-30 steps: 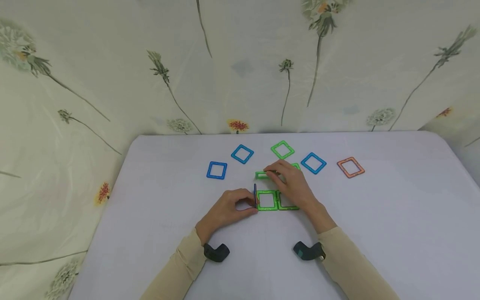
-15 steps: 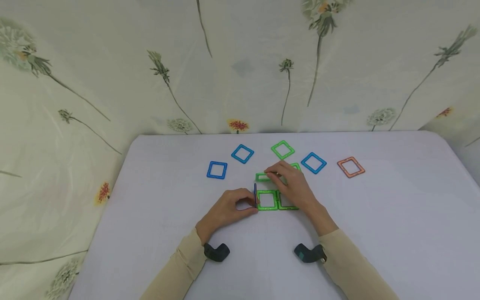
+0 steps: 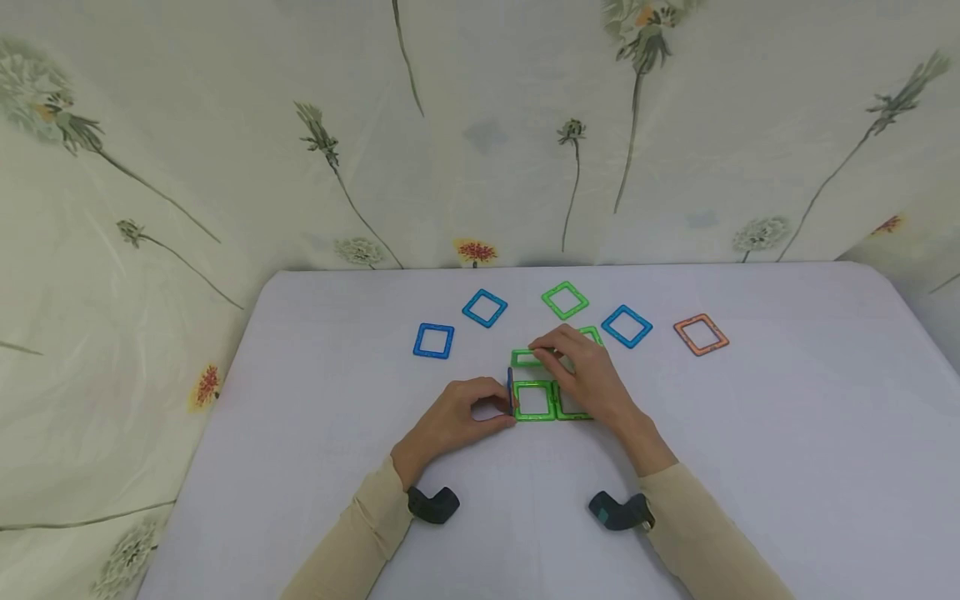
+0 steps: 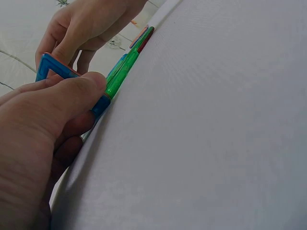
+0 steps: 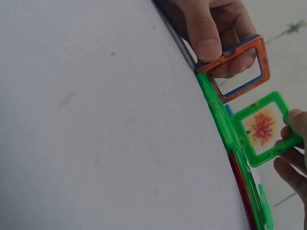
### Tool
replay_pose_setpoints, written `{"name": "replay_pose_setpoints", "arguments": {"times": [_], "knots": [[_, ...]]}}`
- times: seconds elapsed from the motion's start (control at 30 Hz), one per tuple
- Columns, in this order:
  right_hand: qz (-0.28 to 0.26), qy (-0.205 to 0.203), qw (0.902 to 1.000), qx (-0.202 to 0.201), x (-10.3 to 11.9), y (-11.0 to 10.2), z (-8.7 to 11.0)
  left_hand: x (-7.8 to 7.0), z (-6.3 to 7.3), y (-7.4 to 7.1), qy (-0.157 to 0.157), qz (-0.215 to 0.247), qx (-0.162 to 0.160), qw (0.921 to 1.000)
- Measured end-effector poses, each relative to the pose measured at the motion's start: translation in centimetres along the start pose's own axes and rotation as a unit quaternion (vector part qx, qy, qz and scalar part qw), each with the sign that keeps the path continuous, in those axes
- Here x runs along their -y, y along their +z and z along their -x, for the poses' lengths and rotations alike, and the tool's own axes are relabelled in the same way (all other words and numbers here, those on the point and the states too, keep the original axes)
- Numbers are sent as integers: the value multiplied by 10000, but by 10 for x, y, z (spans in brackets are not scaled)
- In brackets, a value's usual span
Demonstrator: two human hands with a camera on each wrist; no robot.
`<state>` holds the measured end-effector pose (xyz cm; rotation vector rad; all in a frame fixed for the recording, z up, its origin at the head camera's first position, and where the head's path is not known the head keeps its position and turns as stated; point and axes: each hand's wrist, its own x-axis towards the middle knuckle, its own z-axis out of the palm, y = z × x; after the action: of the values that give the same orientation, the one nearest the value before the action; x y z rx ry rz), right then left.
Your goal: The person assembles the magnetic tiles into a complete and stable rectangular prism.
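Observation:
Two green square magnetic tiles lie flat side by side, the left tile (image 3: 534, 418) and the right tile (image 3: 573, 416), partly covered by my right hand. My left hand (image 3: 459, 410) pinches an upright tile at their left edge; its blue side (image 4: 44, 64) shows in the left wrist view and its orange side (image 5: 263, 55) in the right wrist view. Between thumb and fingers my right hand (image 3: 588, 371) holds another green magnetic tile (image 5: 244, 142), tilted up just beyond the flat pair. A red edge (image 5: 242, 191) shows along the right flat tile.
Loose tiles lie farther back on the white table (image 3: 337, 350): several blue ones, including a blue tile (image 3: 433, 357) at left, a green tile (image 3: 566, 313) and an orange tile (image 3: 701, 317). Another green tile (image 3: 592, 332) shows partly behind my right hand. A floral curtain (image 3: 480, 167) hangs behind.
My right hand, with the green magnetic tile, has come slightly closer to the flat pair. My left hand keeps its hold on the upright tile.

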<state>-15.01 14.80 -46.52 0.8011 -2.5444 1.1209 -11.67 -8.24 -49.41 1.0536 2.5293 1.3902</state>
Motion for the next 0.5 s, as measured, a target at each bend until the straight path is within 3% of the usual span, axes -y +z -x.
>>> {"name": "replay_pose_setpoints", "arguments": {"times": [0.5], "knots": [[-15,-89,10000,-13,-1,3,4,2,0,0,41,78,10,10000]]}}
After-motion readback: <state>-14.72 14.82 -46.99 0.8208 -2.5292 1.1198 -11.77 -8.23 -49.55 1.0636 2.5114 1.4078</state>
